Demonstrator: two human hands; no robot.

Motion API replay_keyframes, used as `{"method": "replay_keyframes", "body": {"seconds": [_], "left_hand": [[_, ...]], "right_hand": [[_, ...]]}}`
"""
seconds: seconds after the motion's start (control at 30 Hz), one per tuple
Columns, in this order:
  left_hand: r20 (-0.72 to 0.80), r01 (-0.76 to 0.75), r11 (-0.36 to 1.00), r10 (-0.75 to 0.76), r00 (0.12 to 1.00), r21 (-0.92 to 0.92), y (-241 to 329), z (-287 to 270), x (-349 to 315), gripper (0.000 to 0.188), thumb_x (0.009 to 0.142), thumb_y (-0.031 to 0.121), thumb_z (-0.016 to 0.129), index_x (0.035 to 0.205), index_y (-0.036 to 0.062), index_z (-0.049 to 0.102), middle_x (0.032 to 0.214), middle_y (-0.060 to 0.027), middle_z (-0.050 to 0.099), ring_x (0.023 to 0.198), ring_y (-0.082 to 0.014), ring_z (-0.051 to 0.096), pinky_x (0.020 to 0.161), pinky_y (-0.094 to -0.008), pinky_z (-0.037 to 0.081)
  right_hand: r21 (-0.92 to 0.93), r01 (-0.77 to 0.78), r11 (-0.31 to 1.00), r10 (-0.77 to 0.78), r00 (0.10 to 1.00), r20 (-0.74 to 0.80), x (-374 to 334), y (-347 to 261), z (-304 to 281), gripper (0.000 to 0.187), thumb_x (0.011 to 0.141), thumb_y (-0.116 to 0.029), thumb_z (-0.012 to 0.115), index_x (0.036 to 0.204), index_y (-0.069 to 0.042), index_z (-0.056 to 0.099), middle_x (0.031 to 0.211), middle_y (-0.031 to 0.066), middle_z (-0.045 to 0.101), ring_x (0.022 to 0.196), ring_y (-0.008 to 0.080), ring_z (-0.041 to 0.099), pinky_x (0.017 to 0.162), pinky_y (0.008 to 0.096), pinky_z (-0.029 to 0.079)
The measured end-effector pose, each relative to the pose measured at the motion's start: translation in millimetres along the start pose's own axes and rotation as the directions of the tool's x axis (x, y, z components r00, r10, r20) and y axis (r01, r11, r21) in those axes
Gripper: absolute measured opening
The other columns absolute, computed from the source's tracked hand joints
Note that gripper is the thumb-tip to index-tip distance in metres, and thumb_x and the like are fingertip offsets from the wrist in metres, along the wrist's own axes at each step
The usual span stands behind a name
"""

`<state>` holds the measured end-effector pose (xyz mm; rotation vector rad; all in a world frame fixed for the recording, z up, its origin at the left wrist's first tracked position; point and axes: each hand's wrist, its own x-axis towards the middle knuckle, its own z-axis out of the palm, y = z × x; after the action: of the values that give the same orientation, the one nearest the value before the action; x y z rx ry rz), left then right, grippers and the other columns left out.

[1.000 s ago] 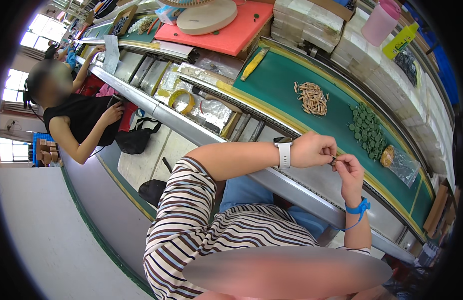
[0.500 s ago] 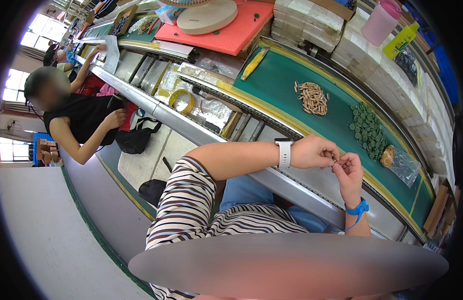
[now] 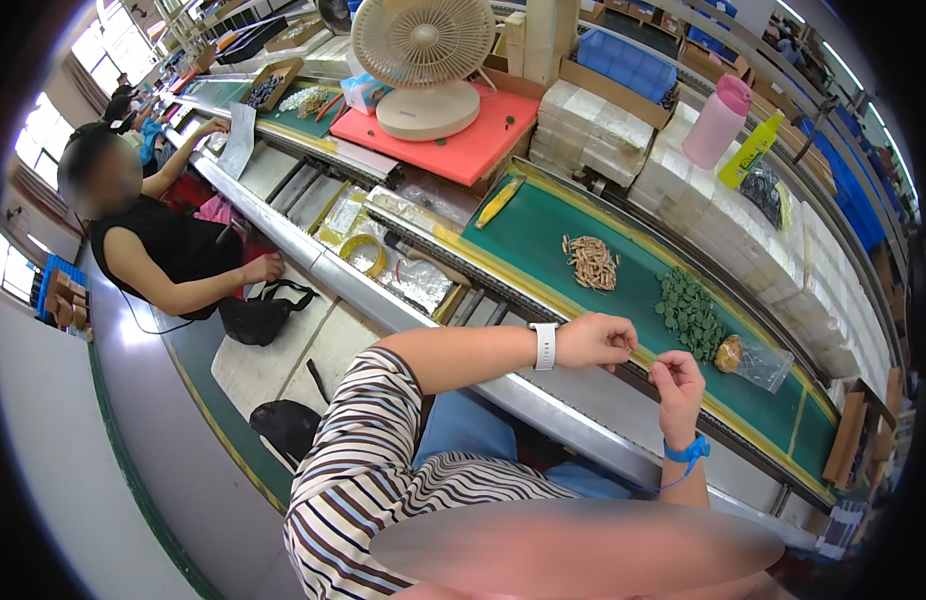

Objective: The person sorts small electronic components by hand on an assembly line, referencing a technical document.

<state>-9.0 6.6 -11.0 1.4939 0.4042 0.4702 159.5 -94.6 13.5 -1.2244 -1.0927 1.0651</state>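
My left hand [image 3: 595, 341], with a white-strapped watch [image 3: 545, 346] at its wrist, is above the near edge of the green belt. Its thumb and fingers come together in a pinch; whatever is in it is too small to make out. To its right, my right hand [image 3: 680, 388] wears a blue wrist strap [image 3: 688, 450] with a cord. Its thumb and forefinger also close together, and I cannot tell what they hold. A gap separates the two hands. Beyond them lie a heap of small tan, pin-like pieces [image 3: 591, 263] and a heap of green discs [image 3: 688, 315].
The green belt [image 3: 543, 215] also bears a yellow tool [image 3: 499, 203] and a clear plastic bag [image 3: 763, 365]. A fan [image 3: 423, 45] stands on a red board [image 3: 503, 145]. White foam blocks [image 3: 723, 215] line the far side. Another person [image 3: 163, 250] sits at left.
My two hands have come apart from each other. The view has tilted up, so the fan and the shelves behind show more. The other person's near hand has shifted.
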Motion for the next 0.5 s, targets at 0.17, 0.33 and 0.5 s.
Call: {"method": "replay_keyframes", "body": {"seconds": [0.17, 0.33, 0.5], "left_hand": [[-0.021, 0.000, 0.999, 0.001, 1.000, 0.041, 0, 0, -2, 0.014, 0.076, 0.009, 0.054, 0.087, 0.0012, 0.052, 0.068, -0.0051, 0.057, 0.059, -0.0110, 0.058, 0.055, -0.0232, 0.046], [-0.089, -0.099, 0.975, 0.119, 0.989, 0.201, -7, -7, -1, 0.014, 0.072, 0.013, 0.054, 0.083, 0.0045, 0.054, 0.065, -0.0053, 0.060, 0.054, -0.0126, 0.060, 0.053, -0.0253, 0.047], [-0.169, -0.204, 0.942, 0.254, 0.952, 0.267, -16, -12, 2, 0.014, 0.070, 0.012, 0.052, 0.082, 0.0065, 0.056, 0.063, -0.0048, 0.060, 0.052, -0.0138, 0.060, 0.053, -0.0265, 0.047]], "right_hand": [[-0.123, -0.054, 0.991, 0.066, 0.993, 0.096, 1, 14, 14, 0.008, 0.079, -0.005, 0.054, 0.086, -0.002, 0.053, 0.074, 0.0000, 0.051, 0.066, 0.0054, 0.047, 0.060, 0.0177, 0.039], [-0.234, -0.107, 0.966, 0.135, 0.985, 0.104, 4, 24, 12, 0.007, 0.080, -0.005, 0.053, 0.086, -0.002, 0.052, 0.073, 0.0010, 0.052, 0.066, 0.0062, 0.047, 0.060, 0.0181, 0.039], [-0.204, -0.008, 0.979, 0.010, 1.000, 0.009, 13, 37, 18, 0.005, 0.081, -0.004, 0.050, 0.086, -0.001, 0.050, 0.076, 0.0030, 0.052, 0.066, 0.0084, 0.047, 0.062, 0.0196, 0.039]]}}
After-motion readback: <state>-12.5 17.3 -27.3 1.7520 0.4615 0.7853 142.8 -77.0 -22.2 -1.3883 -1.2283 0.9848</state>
